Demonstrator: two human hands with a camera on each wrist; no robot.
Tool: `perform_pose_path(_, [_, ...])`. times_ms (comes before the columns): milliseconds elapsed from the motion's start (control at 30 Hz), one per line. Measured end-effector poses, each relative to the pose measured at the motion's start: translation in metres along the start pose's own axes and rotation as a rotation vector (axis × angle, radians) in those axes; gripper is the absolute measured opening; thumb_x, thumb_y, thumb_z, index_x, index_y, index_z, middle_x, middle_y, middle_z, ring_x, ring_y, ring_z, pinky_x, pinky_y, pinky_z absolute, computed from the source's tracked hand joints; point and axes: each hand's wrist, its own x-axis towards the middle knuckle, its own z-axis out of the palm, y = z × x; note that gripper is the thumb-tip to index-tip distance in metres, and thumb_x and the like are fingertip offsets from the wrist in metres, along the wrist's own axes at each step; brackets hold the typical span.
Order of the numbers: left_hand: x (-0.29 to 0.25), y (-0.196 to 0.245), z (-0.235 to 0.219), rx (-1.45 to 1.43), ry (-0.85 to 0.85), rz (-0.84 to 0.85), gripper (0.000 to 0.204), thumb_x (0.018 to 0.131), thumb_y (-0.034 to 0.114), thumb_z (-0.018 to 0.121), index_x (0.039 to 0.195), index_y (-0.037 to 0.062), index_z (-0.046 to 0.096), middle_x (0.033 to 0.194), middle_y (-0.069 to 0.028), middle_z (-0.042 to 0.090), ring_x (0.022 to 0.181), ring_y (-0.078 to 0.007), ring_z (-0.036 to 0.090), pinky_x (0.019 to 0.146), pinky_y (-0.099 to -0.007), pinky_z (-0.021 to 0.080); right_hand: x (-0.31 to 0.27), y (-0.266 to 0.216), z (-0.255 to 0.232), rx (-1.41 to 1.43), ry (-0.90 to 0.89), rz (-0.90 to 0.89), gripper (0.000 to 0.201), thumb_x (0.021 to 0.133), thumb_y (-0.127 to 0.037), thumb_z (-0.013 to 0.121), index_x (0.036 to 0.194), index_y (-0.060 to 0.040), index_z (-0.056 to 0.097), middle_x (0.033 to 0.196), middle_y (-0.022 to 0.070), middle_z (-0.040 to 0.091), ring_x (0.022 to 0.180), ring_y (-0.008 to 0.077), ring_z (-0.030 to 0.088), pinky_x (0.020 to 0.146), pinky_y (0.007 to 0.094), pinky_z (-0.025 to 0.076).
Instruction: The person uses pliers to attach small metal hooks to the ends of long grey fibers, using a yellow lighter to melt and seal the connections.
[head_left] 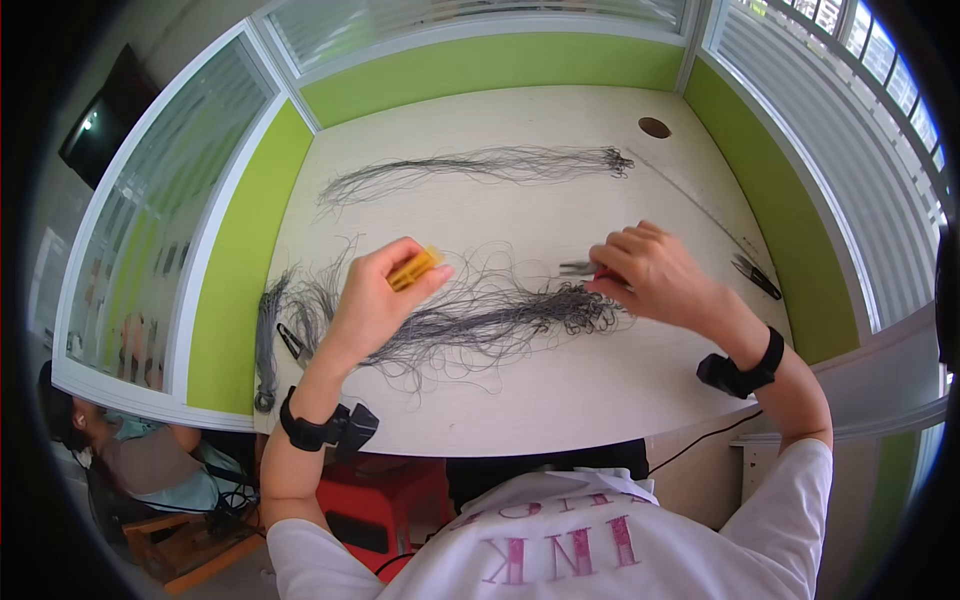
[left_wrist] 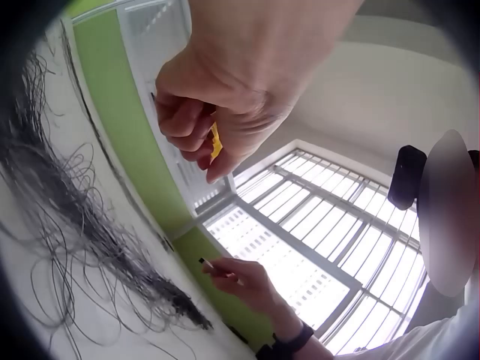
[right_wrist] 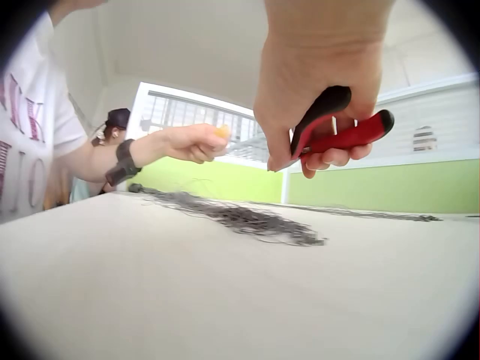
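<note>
My left hand point(head_left: 378, 305) pinches a small yellow object point(head_left: 415, 268) above the left part of a dark tangled wire bundle point(head_left: 470, 322). In the left wrist view only a bit of the yellow object point(left_wrist: 217, 141) shows between the fingers. Over the bundle's right end, my right hand point(head_left: 660, 275) grips pliers whose metal tip point(head_left: 577, 268) points left. The red and black handles point(right_wrist: 345, 139) appear in the right wrist view, with fingers curled round them. A gap separates the hands. Whether a wire runs between them I cannot tell.
A thinner wire bundle point(head_left: 470, 162) lies farther back, and a short one point(head_left: 267, 340) at the left edge. Black-handled tools lie at the right point(head_left: 757, 276) and left point(head_left: 291, 342). Green partitions point(head_left: 500, 65) border the table. A person point(head_left: 150, 460) sits beyond, lower left.
</note>
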Motion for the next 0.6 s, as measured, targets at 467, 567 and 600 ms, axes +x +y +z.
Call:
perform_pose_path(467, [-0.024,0.008,0.066,0.012,-0.276,0.154,0.017,0.079,0.015,0.073,0.087,0.0014,0.066,0.068,-0.0092,0.064,0.057,-0.0167,0.060,0.057,-0.0265,0.048,-0.022,-0.043,-0.012,0.007,-0.203,-0.081,0.025,0.076,-0.025,0.073,0.070,-0.0036,0.062,0.068,0.0077,0.060,0.065,0.0247,0.062,0.067,0.0342,0.046])
perform_pose_path(567, [-0.021,0.006,0.076,0.047,-0.286,0.196,0.016,0.079,0.014,0.071,0.089,0.0019,0.066,0.069,-0.0115,0.065,0.058,-0.0202,0.062,0.057,-0.0282,0.048,-0.026,-0.043,-0.008,-0.011,-0.256,-0.071,0.025,0.076,-0.025,0.073,0.069,-0.0036,0.062,0.067,0.0081,0.060,0.065,0.0252,0.062,0.066,0.0342,0.046])
perform_pose_path(600, [-0.020,0.006,0.079,0.063,-0.286,0.216,0.016,0.079,0.014,0.071,0.089,0.0023,0.067,0.070,-0.0126,0.065,0.059,-0.0213,0.063,0.057,-0.0290,0.049,-0.027,-0.043,-0.007,-0.018,-0.283,-0.065,0.026,0.076,-0.025,0.073,0.068,-0.0036,0.062,0.066,0.0083,0.060,0.065,0.0254,0.062,0.066,0.0342,0.046])
